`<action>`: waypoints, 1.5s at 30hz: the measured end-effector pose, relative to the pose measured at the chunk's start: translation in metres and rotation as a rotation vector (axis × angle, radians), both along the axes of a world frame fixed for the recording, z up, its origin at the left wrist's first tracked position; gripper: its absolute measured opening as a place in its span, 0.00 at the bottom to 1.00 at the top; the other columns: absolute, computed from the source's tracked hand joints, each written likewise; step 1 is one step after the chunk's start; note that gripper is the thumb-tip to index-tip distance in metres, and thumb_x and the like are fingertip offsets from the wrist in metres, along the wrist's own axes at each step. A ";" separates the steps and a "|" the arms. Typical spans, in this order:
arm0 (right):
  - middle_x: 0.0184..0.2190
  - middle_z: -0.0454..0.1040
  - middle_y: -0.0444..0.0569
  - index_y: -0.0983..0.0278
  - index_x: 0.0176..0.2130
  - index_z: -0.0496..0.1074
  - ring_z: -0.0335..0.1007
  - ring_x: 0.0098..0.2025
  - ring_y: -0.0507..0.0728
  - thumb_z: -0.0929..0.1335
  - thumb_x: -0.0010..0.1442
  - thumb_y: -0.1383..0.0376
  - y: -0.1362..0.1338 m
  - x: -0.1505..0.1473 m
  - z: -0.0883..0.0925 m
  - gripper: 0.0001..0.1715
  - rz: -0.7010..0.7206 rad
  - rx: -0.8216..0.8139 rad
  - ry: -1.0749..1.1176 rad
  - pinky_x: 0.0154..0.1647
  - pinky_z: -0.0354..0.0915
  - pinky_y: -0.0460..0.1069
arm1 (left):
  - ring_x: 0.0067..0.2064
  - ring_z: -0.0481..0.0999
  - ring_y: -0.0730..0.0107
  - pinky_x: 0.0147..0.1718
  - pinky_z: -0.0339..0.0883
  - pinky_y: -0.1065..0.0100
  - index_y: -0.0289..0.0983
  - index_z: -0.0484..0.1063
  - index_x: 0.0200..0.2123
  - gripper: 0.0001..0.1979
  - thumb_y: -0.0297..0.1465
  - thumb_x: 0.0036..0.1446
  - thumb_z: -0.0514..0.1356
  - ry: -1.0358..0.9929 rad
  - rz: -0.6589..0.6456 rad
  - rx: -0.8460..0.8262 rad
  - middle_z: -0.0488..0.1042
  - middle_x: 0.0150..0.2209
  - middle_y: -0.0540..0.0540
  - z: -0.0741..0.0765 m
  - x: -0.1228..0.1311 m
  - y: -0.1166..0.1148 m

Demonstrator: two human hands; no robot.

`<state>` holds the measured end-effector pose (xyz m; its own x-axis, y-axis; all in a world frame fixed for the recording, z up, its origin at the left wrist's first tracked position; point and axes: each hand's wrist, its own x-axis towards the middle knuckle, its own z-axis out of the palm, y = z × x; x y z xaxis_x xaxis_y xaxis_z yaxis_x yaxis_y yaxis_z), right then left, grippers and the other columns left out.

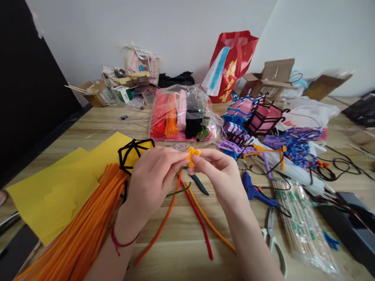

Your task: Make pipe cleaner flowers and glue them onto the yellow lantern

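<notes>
Between my two hands is a small yellow pipe cleaner flower with rounded petals. My left hand pinches its left side with thumb and forefinger. From the right, my right hand grips it too, thumb across the lower petals. Below the hands lie loose pipe cleaners: an orange one, a red one, a yellow one and a short green one. A dark green tool-like piece lies between my wrists, partly hidden. Beside my left hand stands a black pipe cleaner frame.
An orange pipe cleaner bundle and yellow sheets lie left. A bag of coloured pipe cleaners sits ahead. At right are a blue glue gun, scissors, wrapped sticks, pink lanterns and a red bag.
</notes>
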<state>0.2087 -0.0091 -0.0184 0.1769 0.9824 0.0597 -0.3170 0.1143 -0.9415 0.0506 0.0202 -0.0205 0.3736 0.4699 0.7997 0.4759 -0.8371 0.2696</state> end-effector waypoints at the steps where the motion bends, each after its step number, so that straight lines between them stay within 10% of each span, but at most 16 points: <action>1: 0.23 0.81 0.45 0.62 0.30 0.80 0.77 0.23 0.54 0.80 0.48 0.58 0.000 0.000 0.000 0.12 0.009 -0.005 0.008 0.29 0.75 0.49 | 0.40 0.79 0.71 0.43 0.71 0.67 0.40 0.74 0.44 0.08 0.24 0.63 0.62 -0.028 0.002 -0.007 0.81 0.38 0.50 -0.001 0.001 0.000; 14: 0.29 0.82 0.46 0.61 0.33 0.82 0.76 0.27 0.53 0.77 0.52 0.62 -0.001 -0.001 -0.007 0.07 -0.043 0.084 -0.183 0.31 0.74 0.48 | 0.33 0.75 0.74 0.35 0.70 0.70 0.40 0.73 0.36 0.02 0.27 0.61 0.62 -0.118 0.004 -0.406 0.77 0.33 0.52 0.012 0.003 -0.005; 25: 0.38 0.83 0.48 0.60 0.39 0.81 0.81 0.37 0.56 0.73 0.57 0.67 -0.004 -0.016 -0.014 0.08 -0.114 0.178 -0.265 0.42 0.78 0.50 | 0.27 0.69 0.74 0.27 0.64 0.72 0.38 0.69 0.28 0.08 0.34 0.59 0.61 -0.499 0.035 -0.718 0.72 0.25 0.53 -0.009 0.019 0.003; 34: 0.34 0.81 0.49 0.62 0.38 0.78 0.79 0.33 0.55 0.69 0.60 0.70 0.000 -0.009 -0.019 0.07 -0.259 0.290 -0.720 0.36 0.75 0.49 | 0.32 0.68 0.69 0.33 0.60 0.66 0.39 0.64 0.30 0.08 0.28 0.63 0.56 0.115 0.079 -0.365 0.69 0.29 0.51 0.000 0.003 0.006; 45: 0.35 0.81 0.48 0.59 0.38 0.77 0.78 0.38 0.56 0.69 0.60 0.71 -0.008 -0.023 -0.015 0.09 -0.402 0.448 -0.681 0.41 0.76 0.51 | 0.28 0.64 0.72 0.30 0.59 0.68 0.40 0.63 0.27 0.11 0.31 0.64 0.56 -0.258 0.097 -0.496 0.65 0.24 0.54 -0.003 0.017 -0.004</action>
